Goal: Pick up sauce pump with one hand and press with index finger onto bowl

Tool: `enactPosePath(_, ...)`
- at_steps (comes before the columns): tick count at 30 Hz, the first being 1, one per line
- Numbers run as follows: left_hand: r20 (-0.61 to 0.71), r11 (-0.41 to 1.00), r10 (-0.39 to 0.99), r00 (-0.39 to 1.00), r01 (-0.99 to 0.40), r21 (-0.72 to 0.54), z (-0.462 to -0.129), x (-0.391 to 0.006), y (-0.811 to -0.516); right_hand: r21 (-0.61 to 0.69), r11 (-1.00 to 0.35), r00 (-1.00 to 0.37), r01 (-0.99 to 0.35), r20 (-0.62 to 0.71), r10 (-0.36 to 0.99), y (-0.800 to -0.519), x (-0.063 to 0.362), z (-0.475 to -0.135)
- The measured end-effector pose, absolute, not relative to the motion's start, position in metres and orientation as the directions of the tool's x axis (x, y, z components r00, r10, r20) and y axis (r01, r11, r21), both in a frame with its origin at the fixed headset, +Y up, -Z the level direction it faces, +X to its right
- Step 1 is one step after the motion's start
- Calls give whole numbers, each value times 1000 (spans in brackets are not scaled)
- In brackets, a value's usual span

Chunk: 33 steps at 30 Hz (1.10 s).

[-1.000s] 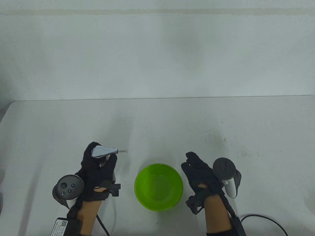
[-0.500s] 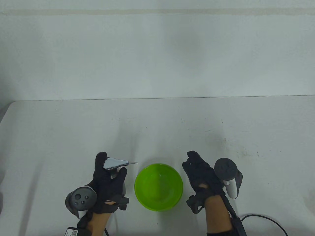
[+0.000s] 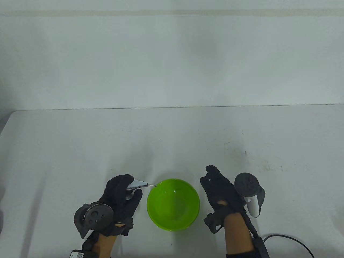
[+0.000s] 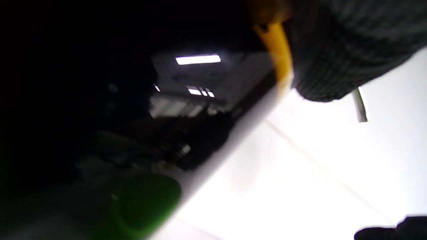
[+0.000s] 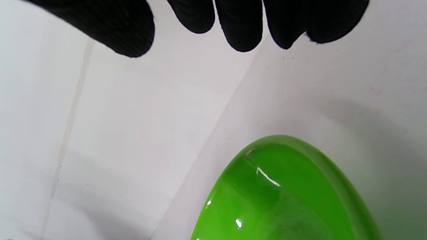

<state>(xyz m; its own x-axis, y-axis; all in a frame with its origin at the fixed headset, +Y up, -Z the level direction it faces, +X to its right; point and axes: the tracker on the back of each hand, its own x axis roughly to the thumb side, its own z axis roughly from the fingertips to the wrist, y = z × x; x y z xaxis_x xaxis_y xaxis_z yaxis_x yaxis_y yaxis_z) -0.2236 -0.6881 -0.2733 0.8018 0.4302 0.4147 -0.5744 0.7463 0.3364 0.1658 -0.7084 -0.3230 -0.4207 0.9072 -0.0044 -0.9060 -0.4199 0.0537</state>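
The pickup looks done: the left hand (image 3: 121, 197) grips the sauce pump (image 3: 135, 184), fingers wrapped round its body with one finger curled over the silver head, and the thin spout reaches out from the fingertips to just about the near rim of the green bowl (image 3: 173, 204), which sits on the desk (image 3: 188, 134) between the two hands. What seems left is the press itself; whether that top finger is already pushing down I cannot tell, and no sauce shows in the bowl from above. The right hand (image 3: 219, 189) holds nothing, its fingers loosely curled and apart, resting just beyond the bowl's other side; its own camera shows the gloved fingertips (image 5: 242, 31) hanging free above bare desk with the bowl's rim below them. The pump's bottle is almost wholly hidden inside the left glove, so how full it is stays unknown. The left wrist view is dark and smeared: only a dark gloved finger, a yellowish strip beside it, a sliver of the metal spout (image 4: 360, 105) and a green blur low down come through.
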Motion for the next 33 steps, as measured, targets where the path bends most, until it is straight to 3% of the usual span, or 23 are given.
enactPosePath(10, 408, 800, 344, 846, -491, 344, -275, -212, -691, 46, -416, -417, -908, -7, 909, -708, 167, -323)
enactPosePath(33, 403, 786, 340, 850, -492, 375, -271, -207, -689, 51, -414, -415, -909, -9, 910, -708, 166, -323)
